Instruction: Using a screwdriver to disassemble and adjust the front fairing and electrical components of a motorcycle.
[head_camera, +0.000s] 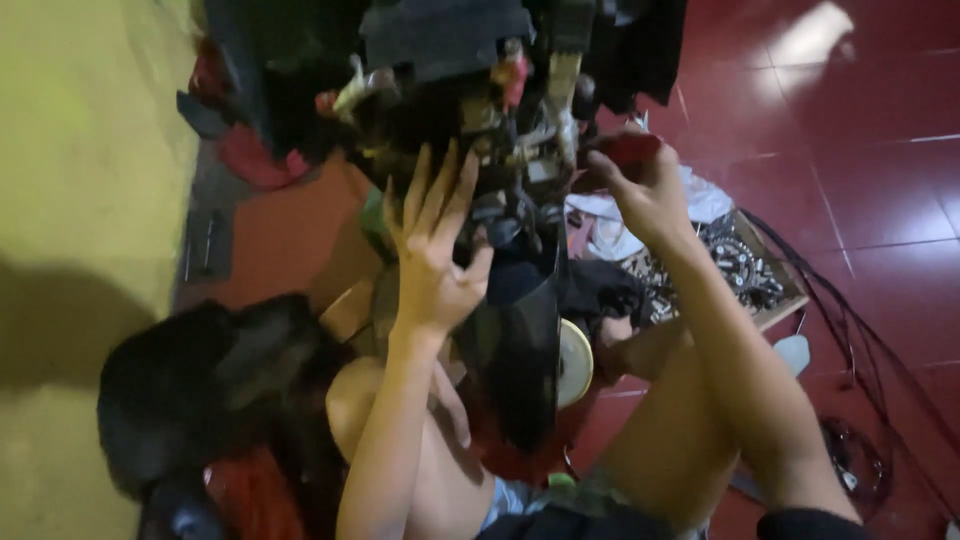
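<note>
A motorbike front end (470, 110) with tangled wires, connectors and dark plastic panels fills the upper middle of the head view. My left hand (435, 245) is raised against the wiring with fingers spread, touching the dark parts. My right hand (645, 190) is up at the right side of the wiring, closed on a red-handled tool (630, 148). A black mudguard (520, 350) hangs below, between my arms.
A wooden tray of metal parts and chain pieces (745, 270) lies on the red tiled floor (860, 120) at right. Black cables (860, 340) run across the tiles. A round cream disc (575, 360) sits beside the mudguard. A yellow wall (80, 200) is at left, a black bundle (200, 390) below it.
</note>
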